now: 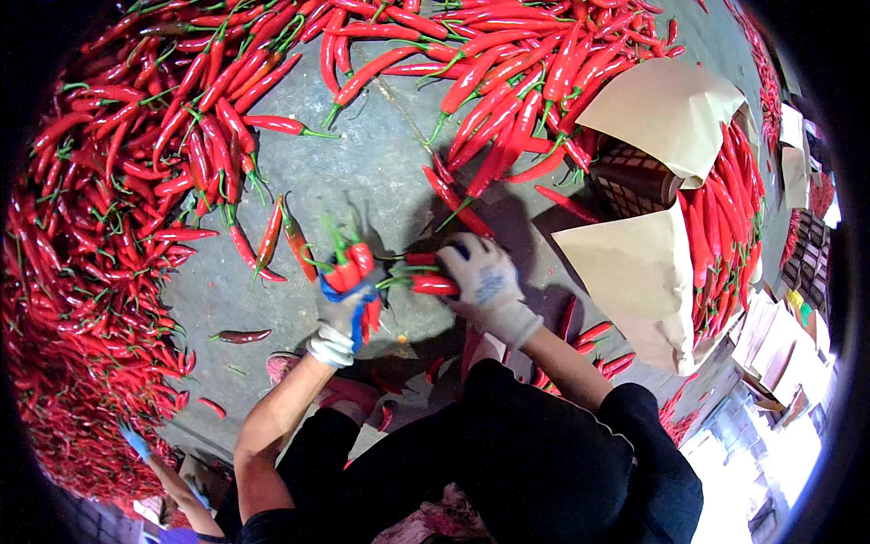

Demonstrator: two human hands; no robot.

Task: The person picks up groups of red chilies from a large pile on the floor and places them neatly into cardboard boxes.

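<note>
My left hand (346, 304), in a white and blue work glove, is closed around a small bunch of red chili peppers (349, 267) with their green stems pointing up and away from me. Close beside it, my right hand (485, 276) in a pale glove grips a couple more red chili peppers (435, 286), whose stems point left toward the other hand. Just beyond the right hand, a long red chili (460, 204) lies on the floor. Two partly dark chilies (297, 238) rest just past the left hand.
A large heap of red chilies (109, 299) covers the left, and another pile (507, 72) spreads across the far side. At right stands a brown crate (634, 172) lined with tan paper (634, 281), holding stacked chilies (722, 227). Another person's gloved hand (134, 439) reaches in at lower left.
</note>
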